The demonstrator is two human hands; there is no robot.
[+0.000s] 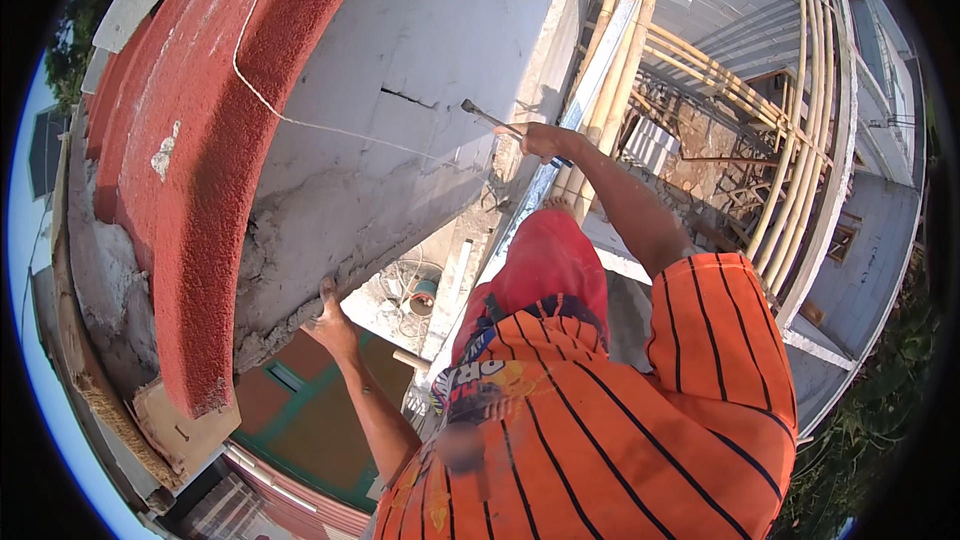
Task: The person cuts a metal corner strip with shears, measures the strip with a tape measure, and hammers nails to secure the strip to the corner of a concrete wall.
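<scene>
My right hand (543, 141) is closed around the handle of a slim tool (492, 119) with a metal shaft, a small head and a dark grip end. The tool's head is in front of the grey wall (400, 50), to the right of a short dark slot in it. My left hand (333, 325) rests at the wall's rough, mortar-covered lower edge, its visible fingers apart and no tool in it. A thin pale string (330, 127) runs from the red textured trim (215, 180) across the wall.
Several bamboo poles (622, 75) and a pale metal-looking bar (598, 60) lie to the right. More bamboo (805, 130) leans beyond an opening with debris far below. A bucket (424, 297) stands lower down. A wooden board (188, 425) sits under the red trim.
</scene>
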